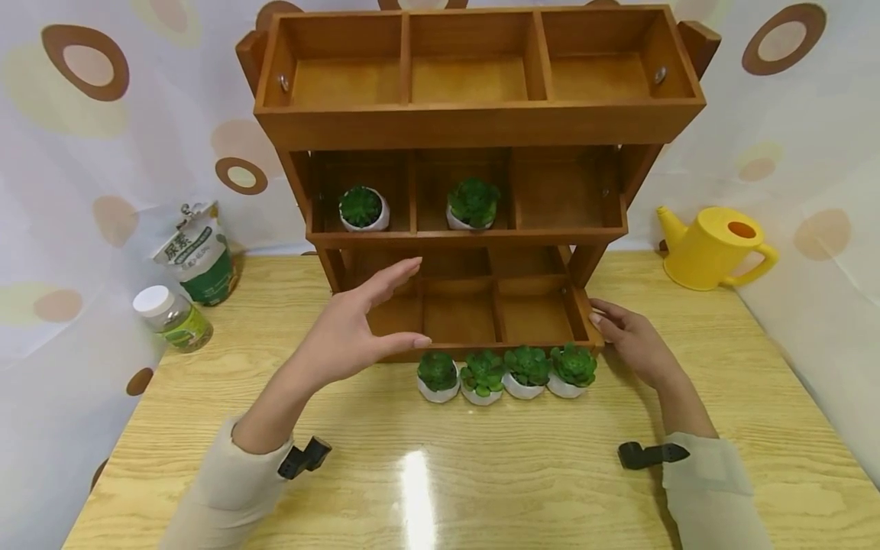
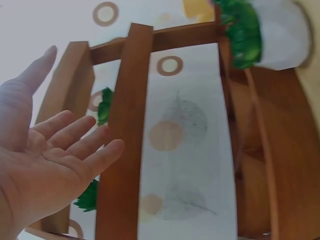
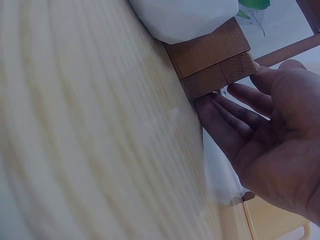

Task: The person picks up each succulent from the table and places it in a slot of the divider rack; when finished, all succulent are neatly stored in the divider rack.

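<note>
A three-tier wooden plant rack (image 1: 481, 126) with divided compartments stands before me. My left hand (image 1: 354, 325) hovers in front of its lower left part, thumb and fingers spread wide with nothing between them; the palm shows in the left wrist view. At the lower right end of the rack, my right hand (image 1: 635, 344) grips the corner of the bottom tier (image 3: 220, 75), thumb at its upper edge and fingers against its end. Potted succulents (image 1: 438, 374) in white pots line up along the front of the bottom tier. A succulent (image 1: 360, 208) and another succulent (image 1: 473, 203) sit in the middle tier.
To the left stand a green-and-white pouch (image 1: 206, 260) closed with a clip and a white-capped jar (image 1: 180, 321). A yellow watering can (image 1: 711, 248) stands at the back right of the wooden table (image 1: 516, 489). A patterned cloth (image 1: 69, 191) hangs behind.
</note>
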`<state>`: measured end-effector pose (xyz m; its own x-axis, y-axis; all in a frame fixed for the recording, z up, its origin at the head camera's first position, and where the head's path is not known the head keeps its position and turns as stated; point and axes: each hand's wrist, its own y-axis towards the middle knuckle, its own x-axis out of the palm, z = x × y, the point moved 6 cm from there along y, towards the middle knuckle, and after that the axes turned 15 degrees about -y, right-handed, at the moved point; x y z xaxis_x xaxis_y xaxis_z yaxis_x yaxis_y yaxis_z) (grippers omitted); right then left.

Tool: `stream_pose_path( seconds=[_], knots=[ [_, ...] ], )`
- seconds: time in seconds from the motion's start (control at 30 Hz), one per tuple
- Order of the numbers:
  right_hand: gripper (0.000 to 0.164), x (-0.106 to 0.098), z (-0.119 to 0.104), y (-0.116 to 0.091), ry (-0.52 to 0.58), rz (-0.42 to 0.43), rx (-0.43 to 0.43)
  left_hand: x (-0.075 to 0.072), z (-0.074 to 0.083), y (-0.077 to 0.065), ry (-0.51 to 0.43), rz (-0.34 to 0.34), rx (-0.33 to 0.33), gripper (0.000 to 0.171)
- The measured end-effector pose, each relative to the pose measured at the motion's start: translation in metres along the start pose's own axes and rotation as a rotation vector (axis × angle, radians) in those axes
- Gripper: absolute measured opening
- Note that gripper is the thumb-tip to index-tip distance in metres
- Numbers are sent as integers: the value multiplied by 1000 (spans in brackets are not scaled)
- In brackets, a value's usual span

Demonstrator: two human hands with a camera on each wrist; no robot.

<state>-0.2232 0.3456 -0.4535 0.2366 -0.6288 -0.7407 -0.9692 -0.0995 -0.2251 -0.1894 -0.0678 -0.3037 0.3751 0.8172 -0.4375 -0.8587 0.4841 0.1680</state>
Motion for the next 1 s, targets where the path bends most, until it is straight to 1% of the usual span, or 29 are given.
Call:
stream_pose_path(
  seconds=[0.27, 0.43, 0.53, 0.73, 0.93, 1.0],
  knots=[
    [68, 1, 1, 0, 6, -4, 2, 15, -28, -19, -42, -29, -74, 83],
    [70, -1, 1, 0, 5, -2, 11, 26, -46, -31, -64, -80, -141, 77],
    [71, -1, 1, -1, 9, 1, 12, 31, -56, -37, -97, -112, -175, 75],
    [71, 1, 1, -1, 22, -3, 12, 37, -74, -48, -165, -141, -191, 78],
    [70, 1, 1, -1, 24, -1, 12, 41, -92, -54, -167, -164, -238, 77],
    [70, 1, 1, -1, 24, 0, 12, 42, -96, -55, -174, -175, -247, 76]
  ],
)
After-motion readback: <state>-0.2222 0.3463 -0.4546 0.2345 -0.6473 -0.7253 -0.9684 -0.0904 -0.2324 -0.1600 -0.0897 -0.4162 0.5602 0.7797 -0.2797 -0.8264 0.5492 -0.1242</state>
